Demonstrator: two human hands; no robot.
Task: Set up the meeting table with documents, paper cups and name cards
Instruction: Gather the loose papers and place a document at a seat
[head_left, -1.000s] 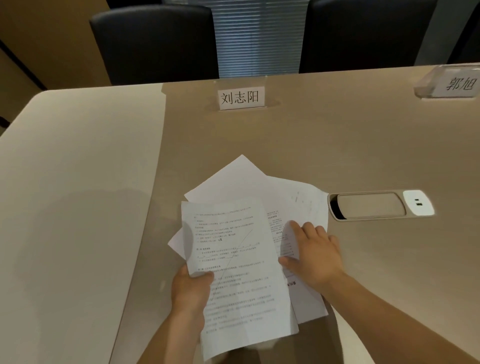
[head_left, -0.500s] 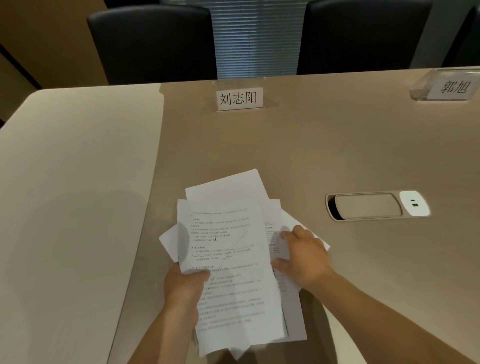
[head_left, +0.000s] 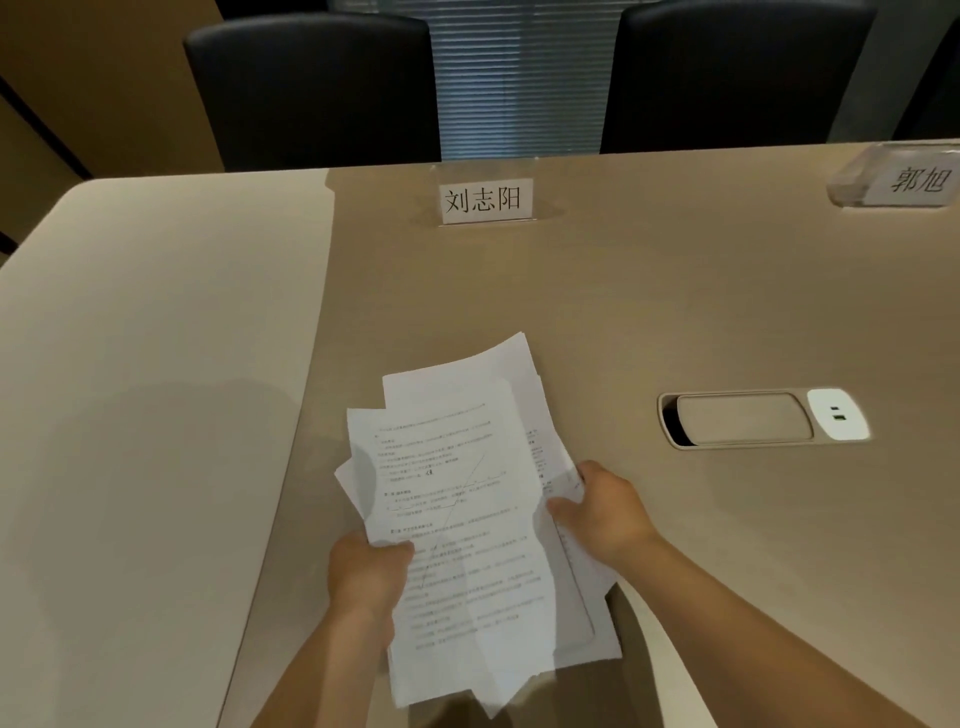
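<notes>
Gripping the uneven papers (head_left: 467, 493), the left hand (head_left: 366, 574) pinches their near-left edge, the right hand (head_left: 605, 512) clasps the other side; loose sheets between them could slip out.

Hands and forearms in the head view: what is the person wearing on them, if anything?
Nothing that shows. The left hand and the right hand are bare, with no gloves, and no rings are visible. Both forearms are uncovered down to the bottom edge of the picture: no sleeve, cuff, watch or bracelet is in view. Any clothing higher up lies outside the frame.
</notes>
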